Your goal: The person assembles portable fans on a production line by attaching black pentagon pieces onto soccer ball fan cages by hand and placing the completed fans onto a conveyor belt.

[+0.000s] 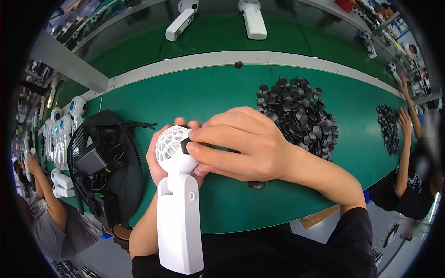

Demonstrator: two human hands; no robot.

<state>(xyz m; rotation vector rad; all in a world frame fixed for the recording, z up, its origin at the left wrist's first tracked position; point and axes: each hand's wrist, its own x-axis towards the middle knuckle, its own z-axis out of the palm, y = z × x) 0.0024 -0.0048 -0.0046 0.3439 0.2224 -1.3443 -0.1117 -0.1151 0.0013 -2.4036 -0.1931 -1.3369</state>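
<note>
Toward nine o'clock, a black mesh bag [134, 169] contains a power adapter [94, 160] and coiled cables [119, 155]. Next, toward eight, the left hand [155, 160] is curled around the head of a white device [178, 222], its handle pointing to six. Centrally, the right hand [248, 146] pinches a black piece [184, 146] against that head. At two, loose pentagonal pieces [299, 111] are heaped on the green table [208, 90].
</note>
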